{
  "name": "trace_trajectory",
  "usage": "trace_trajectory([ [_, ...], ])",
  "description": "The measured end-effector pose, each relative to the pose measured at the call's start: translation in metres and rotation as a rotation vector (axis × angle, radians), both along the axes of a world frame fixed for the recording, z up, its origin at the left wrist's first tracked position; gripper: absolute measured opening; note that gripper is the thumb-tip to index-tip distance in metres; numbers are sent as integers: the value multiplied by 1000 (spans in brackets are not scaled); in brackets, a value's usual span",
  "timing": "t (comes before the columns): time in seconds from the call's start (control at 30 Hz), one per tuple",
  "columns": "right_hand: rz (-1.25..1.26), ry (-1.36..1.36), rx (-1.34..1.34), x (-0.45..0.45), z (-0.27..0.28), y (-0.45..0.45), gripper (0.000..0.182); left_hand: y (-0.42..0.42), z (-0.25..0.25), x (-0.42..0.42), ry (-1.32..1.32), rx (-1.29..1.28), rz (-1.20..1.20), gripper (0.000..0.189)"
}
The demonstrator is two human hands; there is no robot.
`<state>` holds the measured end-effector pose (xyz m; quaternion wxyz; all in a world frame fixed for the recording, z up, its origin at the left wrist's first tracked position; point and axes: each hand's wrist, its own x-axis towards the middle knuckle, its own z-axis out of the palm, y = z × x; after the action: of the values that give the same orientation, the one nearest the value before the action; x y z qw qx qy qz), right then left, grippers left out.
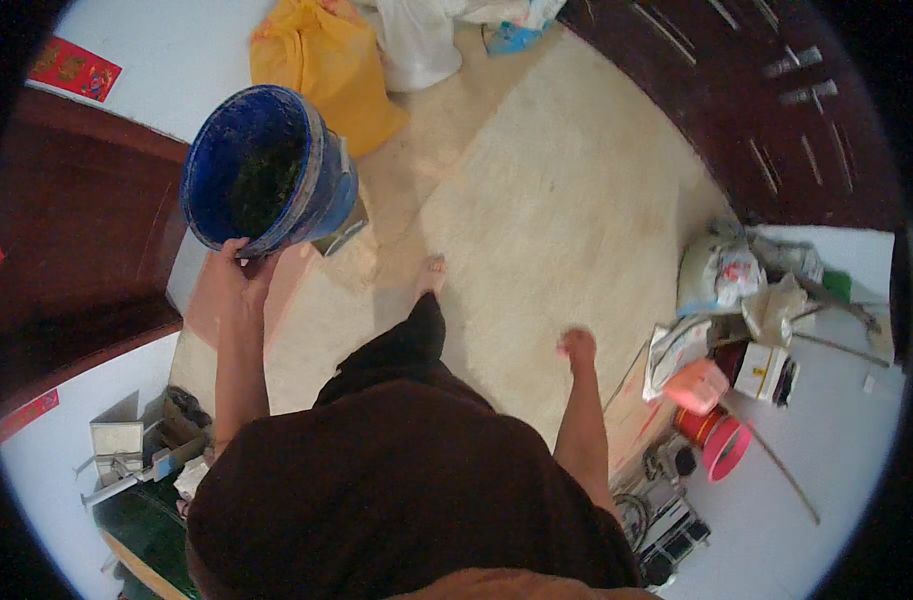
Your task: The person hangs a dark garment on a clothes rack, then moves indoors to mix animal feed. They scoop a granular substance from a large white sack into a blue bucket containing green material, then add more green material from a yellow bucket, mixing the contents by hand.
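Observation:
My left hand [248, 264] grips the near rim of a blue plastic bucket [329, 187]. Its mouth is tilted towards me, and dark greenish-black matter [265, 187] shows inside; what it is cannot be made out. The bucket's rim and wall are stained. Away from my right side hangs my right hand [579, 346], with its fingers curled in and nothing visible in it. Below it is the pale floor [524, 285].
A yellow sack [329, 67] and a white sack [419, 45] stand beyond the bucket. Along the right wall are bags [715, 274], a pink plastic item [696, 386], a red bucket [696, 426] and a thin stick [779, 469]. Dark doors [726, 97] stand far right.

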<state>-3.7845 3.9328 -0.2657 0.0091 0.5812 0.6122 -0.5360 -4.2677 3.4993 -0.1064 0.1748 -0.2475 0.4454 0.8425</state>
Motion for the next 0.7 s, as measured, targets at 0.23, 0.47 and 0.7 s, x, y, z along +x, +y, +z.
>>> trace_trajectory([
  [0.23,-420,-13,-198,78,-32,1,15,115,47,-46,-233,137,200,42],
  [0.47,-461,62,-630,24,-58,41,14,185,42,-73,-157,88,202,69],
  [0.7,-68,-61,-278,-60,-67,213,16,224,55,-102,-161,229,427,57],
])
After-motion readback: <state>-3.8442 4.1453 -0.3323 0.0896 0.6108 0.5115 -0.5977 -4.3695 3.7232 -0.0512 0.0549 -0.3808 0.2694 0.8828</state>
